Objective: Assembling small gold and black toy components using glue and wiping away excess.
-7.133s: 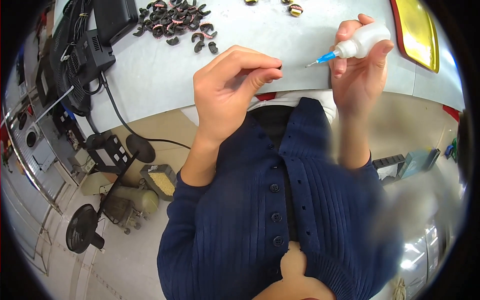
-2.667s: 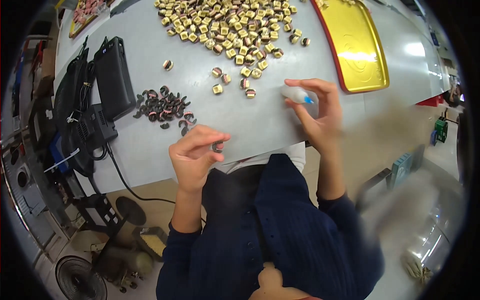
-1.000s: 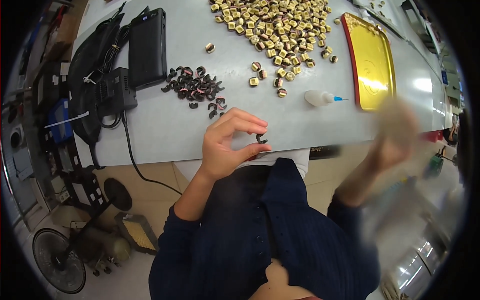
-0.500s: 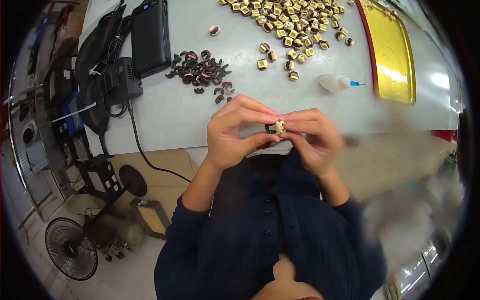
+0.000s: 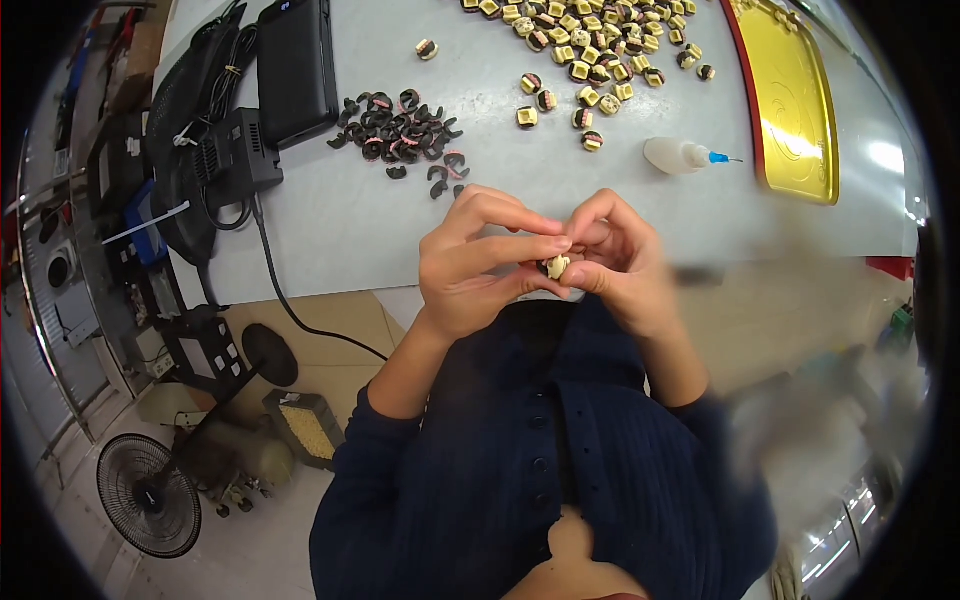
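My left hand [image 5: 470, 268] and my right hand [image 5: 628, 275] meet at the near edge of the table. Pinched between their fingertips is a small cream-and-black piece [image 5: 557, 267], partly hidden by the fingers. Beyond my left hand lies a loose heap of curved black parts [image 5: 405, 132], some with pink on them. Farther off spreads a large group of small cream-and-black blocks [image 5: 580, 70], several of them lying apart from the rest. To the right, a translucent squeeze bottle [image 5: 672, 155] with a blue needle tip rests on its side.
A gold tray with a red rim [image 5: 800, 150] sits at the right of the grey table [image 5: 330, 230]. At the left are a black power bank [image 5: 297, 70], a black adapter [image 5: 240, 150] and cables. On the floor stand a fan [image 5: 148, 495] and a box of pale pieces [image 5: 310, 430].
The piece has been pushed together and turned between my fingertips; its black part, visible before, is now mostly covered. My right fingers have curled in over it. The view has shifted slightly.
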### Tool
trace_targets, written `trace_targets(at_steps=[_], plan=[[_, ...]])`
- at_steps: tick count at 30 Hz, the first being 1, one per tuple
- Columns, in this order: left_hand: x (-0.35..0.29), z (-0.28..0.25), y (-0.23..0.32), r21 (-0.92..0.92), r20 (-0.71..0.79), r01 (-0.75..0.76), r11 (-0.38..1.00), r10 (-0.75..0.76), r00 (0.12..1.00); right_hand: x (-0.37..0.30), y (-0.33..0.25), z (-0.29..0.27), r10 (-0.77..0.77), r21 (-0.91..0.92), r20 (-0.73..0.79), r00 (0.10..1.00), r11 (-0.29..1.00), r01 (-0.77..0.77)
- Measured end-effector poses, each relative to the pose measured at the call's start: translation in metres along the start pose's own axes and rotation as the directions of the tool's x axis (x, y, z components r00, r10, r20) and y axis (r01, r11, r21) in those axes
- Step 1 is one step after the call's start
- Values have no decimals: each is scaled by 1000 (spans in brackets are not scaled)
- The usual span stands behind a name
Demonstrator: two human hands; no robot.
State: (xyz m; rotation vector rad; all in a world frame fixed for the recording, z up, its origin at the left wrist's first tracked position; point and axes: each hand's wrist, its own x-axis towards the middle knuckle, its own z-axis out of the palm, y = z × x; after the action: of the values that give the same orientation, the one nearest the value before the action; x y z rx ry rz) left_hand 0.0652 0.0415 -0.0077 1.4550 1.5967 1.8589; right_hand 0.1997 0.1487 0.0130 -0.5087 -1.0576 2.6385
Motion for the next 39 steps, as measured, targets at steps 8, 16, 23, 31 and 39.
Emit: trace_targets(at_steps=[8,16,23,31,39], plan=[[0,1,2,-97,-33,11,995,-14,999,-1,-2,-1,64,11,71,995,998,-64],[-2,-3,0,-228,-32,76,971,-86,996,-1,-3,-4,-130,-220,74,989,965,143],[-2,-2,0,-186,-22,45,982,-50,999,-2,-2,-2,-235,-481,51,971,846,230],[-1,6,6,-76,-16,47,996,-48,999,-1,2,0,-268,-298,11,963,919,259],[-7,10,2,69,-59,-25,997,29,998,-10,4,6,-164,-228,-142,976,965,128]])
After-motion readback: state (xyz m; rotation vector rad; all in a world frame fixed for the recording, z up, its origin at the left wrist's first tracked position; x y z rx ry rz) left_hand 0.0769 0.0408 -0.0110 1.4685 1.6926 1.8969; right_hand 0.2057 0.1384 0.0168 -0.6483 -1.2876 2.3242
